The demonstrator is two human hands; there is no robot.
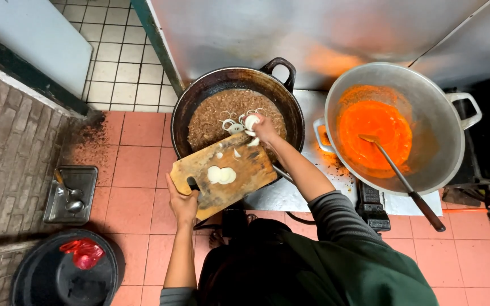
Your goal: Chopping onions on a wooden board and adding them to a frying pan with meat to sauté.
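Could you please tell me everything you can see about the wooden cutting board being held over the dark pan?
The wooden cutting board is a worn, brown, roughly rectangular slab with darkened, stained patches. It is held up, angled with its far edge over the rim of the black two-handled pan. The left hand grips its near left edge, apparently along with a dark handle. A few pale onion slices lie near its middle, smaller bits further up. The right hand is at its far edge, pushing onion into the pan.
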